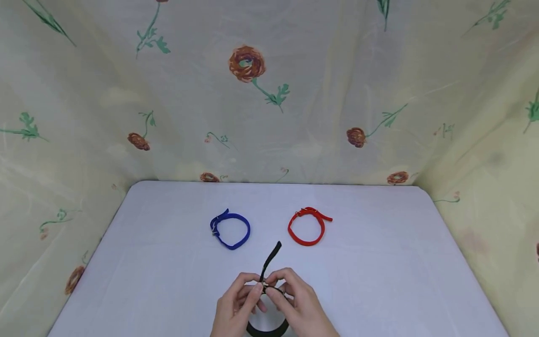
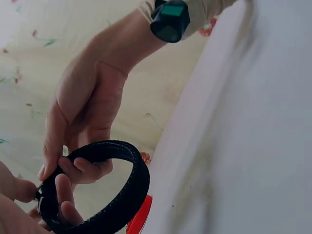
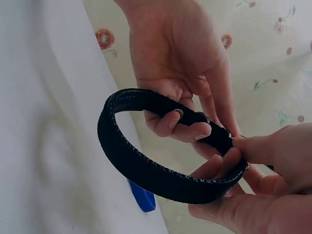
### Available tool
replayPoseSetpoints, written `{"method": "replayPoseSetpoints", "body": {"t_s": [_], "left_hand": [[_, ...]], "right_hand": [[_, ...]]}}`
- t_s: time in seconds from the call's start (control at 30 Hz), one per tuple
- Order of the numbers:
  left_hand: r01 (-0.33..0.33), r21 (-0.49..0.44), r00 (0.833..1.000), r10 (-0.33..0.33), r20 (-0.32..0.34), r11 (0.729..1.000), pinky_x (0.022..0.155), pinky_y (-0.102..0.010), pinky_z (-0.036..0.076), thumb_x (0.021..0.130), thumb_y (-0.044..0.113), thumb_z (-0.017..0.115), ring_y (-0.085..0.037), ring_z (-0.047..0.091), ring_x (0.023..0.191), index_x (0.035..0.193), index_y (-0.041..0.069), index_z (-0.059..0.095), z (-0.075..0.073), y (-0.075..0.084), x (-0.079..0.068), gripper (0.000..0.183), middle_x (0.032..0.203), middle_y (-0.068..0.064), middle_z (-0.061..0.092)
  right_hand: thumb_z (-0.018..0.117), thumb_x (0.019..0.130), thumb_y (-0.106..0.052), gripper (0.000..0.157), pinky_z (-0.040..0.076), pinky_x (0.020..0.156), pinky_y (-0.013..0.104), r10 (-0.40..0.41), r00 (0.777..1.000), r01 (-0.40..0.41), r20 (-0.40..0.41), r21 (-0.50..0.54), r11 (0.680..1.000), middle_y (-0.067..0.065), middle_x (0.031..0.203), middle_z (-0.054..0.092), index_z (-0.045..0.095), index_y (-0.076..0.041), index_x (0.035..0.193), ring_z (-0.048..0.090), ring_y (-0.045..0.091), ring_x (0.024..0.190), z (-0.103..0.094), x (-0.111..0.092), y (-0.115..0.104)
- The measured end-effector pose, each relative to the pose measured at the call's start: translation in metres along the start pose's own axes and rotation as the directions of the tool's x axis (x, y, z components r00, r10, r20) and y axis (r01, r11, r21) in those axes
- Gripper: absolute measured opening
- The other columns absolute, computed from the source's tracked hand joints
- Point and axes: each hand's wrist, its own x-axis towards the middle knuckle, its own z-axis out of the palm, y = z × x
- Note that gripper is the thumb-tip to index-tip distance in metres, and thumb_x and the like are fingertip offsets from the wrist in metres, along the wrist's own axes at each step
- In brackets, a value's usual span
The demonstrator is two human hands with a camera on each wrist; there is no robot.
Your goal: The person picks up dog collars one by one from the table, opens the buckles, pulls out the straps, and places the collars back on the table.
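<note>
Pale-stitched black strap, round loop, left fingers and right fingers pinching it, metal fittings

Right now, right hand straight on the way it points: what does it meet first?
Likely the left hand, close ahead and holding the same black collar; depth between them is unclear.

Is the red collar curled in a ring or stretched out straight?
In a ring: the red collar curves round and overlaps itself, its tip sticking out.
</note>
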Motion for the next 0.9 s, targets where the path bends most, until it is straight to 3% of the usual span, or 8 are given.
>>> {"method": "replayPoseSetpoints", "body": {"t_s": [0.17,0.37,0.7,0.9], "left_hand": [[0.047,-0.094,0.999,-0.047,-0.004,0.994,0.068,-0.025,0.051,0.11,0.037,0.062,-0.016,0.068,0.075,0.133,0.008,0.061,0.006,-0.004,-0.001,0.037,0.108,-0.021,0.075],[0.037,-0.154,0.997,-0.046,-0.057,0.987,0.061,-0.022,0.044,0.112,0.031,0.058,-0.011,0.057,0.067,0.129,0.003,0.056,0.014,-0.006,-0.005,0.033,0.126,-0.015,0.056],[0.037,-0.156,0.997,-0.047,-0.057,0.987,0.062,-0.021,0.044,0.111,0.029,0.061,-0.011,0.06,0.066,0.13,0.004,0.058,0.013,-0.004,-0.007,0.032,0.109,-0.012,0.056],[0.023,-0.158,0.999,-0.03,-0.038,0.987,0.065,-0.021,0.047,0.109,0.032,0.064,-0.009,0.062,0.066,0.131,0.005,0.059,0.012,-0.004,-0.006,0.035,0.107,-0.01,0.055]], "right_hand": [[0.065,0.109,-0.028,0.022,0.053,0.07,0.02,-0.017,0.999,0.017,0.031,0.021,1.0,0.012,0.125,0.067,0.063,-0.013,0.125,0.064,0.003,0.082,-0.003,-0.001,0.004],[0.064,0.11,-0.028,0.024,0.054,0.077,0.02,-0.031,0.999,0.029,0.043,0.048,0.998,0.013,0.128,0.067,0.063,-0.011,0.127,0.064,0.003,0.085,-0.002,-0.002,0.004],[0.065,0.109,-0.032,0.028,0.048,0.071,0.019,0.062,0.995,-0.068,0.083,0.069,0.995,0.01,0.122,0.071,0.067,-0.012,0.129,0.062,0.006,0.076,-0.005,0.0,0.003],[0.065,0.106,-0.019,0.016,0.047,0.072,0.021,0.09,0.996,-0.09,0.001,0.072,0.993,0.006,0.101,0.07,0.071,-0.011,0.119,0.058,0.003,0.069,-0.001,0.002,0.002]]}}
